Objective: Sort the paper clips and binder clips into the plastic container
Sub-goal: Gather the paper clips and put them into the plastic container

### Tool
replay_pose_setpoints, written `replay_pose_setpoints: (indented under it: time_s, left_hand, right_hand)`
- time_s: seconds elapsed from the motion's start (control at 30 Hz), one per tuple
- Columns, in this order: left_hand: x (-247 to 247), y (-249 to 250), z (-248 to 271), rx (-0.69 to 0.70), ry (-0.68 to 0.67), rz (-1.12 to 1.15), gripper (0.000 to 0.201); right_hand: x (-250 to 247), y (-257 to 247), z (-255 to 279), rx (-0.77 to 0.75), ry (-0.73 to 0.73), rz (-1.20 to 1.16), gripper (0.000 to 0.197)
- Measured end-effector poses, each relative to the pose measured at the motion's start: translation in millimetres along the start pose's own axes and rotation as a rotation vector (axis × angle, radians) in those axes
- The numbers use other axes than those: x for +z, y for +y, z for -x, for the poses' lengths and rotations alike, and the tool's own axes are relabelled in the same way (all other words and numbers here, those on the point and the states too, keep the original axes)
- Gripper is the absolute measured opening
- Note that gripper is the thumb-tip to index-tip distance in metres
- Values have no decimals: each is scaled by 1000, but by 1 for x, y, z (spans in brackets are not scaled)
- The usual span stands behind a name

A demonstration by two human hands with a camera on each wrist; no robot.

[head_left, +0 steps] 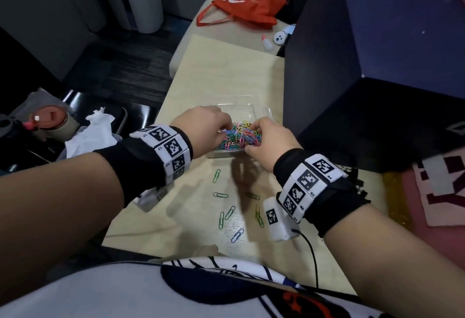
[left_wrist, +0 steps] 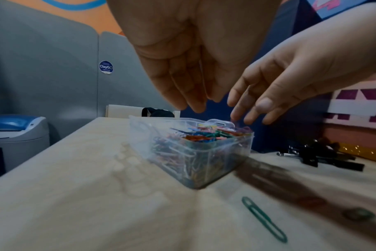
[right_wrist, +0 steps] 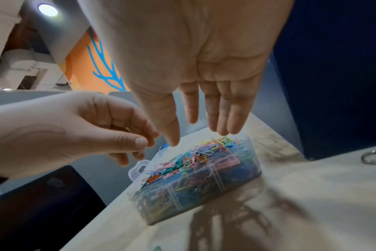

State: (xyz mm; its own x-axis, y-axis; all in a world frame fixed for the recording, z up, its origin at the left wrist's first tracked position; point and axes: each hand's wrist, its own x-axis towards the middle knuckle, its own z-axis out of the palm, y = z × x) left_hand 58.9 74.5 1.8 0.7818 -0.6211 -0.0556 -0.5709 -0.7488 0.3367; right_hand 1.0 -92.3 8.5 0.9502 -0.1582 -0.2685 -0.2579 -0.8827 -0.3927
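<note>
Both hands hover over a clear plastic container [head_left: 254, 106] heaped with coloured paper clips [head_left: 239, 135]. The right hand [head_left: 270, 144] has its fingers straight and spread, tips just above the heap, holding nothing. The left hand [head_left: 205, 130] is curled, thumb against fingertips; a thin clip may be pinched there, but I cannot tell for certain.

The box sits on a pale wooden table [head_left: 201, 71], its clear lid hinged open behind it. Loose green and blue paper clips [head_left: 230, 212] lie scattered on the near side of the box. Black binder clips [left_wrist: 320, 154] sit in a heap to the right, well apart from it.

The step in hand looks like dropping clips in and settling the heap. Next would come gathering the strays, flat wire best pinched singly or swept together, then the binder clips.
</note>
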Motion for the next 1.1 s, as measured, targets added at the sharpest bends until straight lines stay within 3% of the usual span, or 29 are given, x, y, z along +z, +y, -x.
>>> replay_pose_setpoints:
  time_s: [0.07,0.17,0.3,0.4,0.53,0.73,1.0,1.1]
  left_hand:
    - [5,0,6,40,-59,-20,19]
    - [17,2,16,92,-283,-145,19]
    - [35,-1,23,106,-456,-244,38]
    - [44,-5,24,148,-474,-308,38]
    - [51,-2,28,178,-458,-390,21]
    - [52,0,32,153,-450,-451,13]
    - [59,22,43,125,-421,-351,25]
    - [59,32,47,152,-475,-354,25]
  right_hand:
    - [2,6,2,-2,-16,7,35]
    - [6,16,9,46,-66,32,25]
    - [12,23,24,97,-327,252,28]
    - [26,27,38,64,-413,297,40]
    - [43,26,51,-116,-442,249,53]
    - [51,34,68,-213,-476,334,64]
    - [56,35,69,-169,-334,293,33]
    - [58,35,70,-148,-314,315,30]
